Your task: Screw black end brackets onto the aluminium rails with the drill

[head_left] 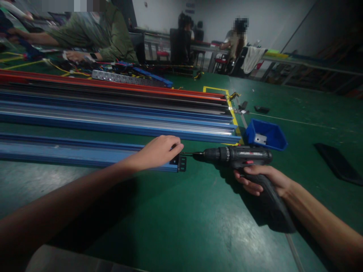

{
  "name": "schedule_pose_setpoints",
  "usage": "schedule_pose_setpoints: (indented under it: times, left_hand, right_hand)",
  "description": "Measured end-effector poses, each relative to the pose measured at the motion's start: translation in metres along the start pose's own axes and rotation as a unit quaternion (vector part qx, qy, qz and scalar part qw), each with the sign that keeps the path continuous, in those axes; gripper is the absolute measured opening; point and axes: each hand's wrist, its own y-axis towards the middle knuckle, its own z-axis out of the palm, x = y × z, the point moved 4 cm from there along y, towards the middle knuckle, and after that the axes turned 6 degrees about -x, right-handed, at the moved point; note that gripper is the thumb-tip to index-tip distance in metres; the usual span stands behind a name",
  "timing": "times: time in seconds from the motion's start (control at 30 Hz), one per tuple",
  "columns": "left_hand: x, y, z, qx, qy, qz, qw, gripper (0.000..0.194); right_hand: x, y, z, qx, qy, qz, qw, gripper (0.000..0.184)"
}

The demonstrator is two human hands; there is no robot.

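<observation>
My right hand [261,180] is wrapped round the grip of a black cordless drill [244,155], which points left. Its long thin bit [190,153] reaches to the end of a blue metal rail [85,152] lying on the green table. Over that rail end rests my left hand [160,151], with fingers curled round the top edge and thumb beside the bit. A black slotted end piece [182,164] sits at the rail's tip, partly under the hand. Whether the bit sits in a screw is too small to tell.
More blue, black and orange rails [119,113] lie behind. A blue bin [266,134] with a metal bracket stands beyond the drill, and a dark flat object [338,162] lies at right. Across the table a person in a green sleeve [116,34] handles wiring.
</observation>
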Motion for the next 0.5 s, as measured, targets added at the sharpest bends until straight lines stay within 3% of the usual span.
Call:
schedule_pose_setpoints:
  times: [0.23, 0.5]
  left_hand:
    - [-0.0004, -0.0005, 0.0002, 0.005, -0.006, -0.009, 1.000, 0.036]
    - [-0.0008, -0.0007, -0.0010, 0.007, -0.003, -0.011, 1.000, 0.036]
  right_hand:
    - [0.0006, -0.0005, 0.0012, -0.023, -0.004, -0.014, 1.000, 0.024]
    - [-0.0021, -0.0005, -0.0025, -0.009, 0.008, -0.005, 1.000, 0.025]
